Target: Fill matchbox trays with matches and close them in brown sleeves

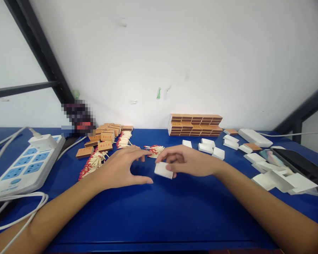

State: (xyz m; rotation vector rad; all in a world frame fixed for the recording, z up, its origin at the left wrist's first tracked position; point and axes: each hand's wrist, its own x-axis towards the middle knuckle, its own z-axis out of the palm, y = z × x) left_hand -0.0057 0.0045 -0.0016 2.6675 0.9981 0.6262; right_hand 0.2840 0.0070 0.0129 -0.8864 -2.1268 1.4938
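Note:
Between the thumb and fingers of my right hand is a small white matchbox tray, held a little above the blue table. My left hand is open beside it, thumb and fingers spread apart with nothing between them. Just behind the two hands lies a small heap of red-tipped matches. Another pile of matches is partly hidden by my left wrist, and a third bunch lies farther back. Brown matchbox sleeves are gathered behind my left hand.
Stacked matchboxes stand against the wall. White trays are scattered to the right, near flattened white card pieces, a phone and a white power bank. A power strip with looping white cables occupies the left of the blue table.

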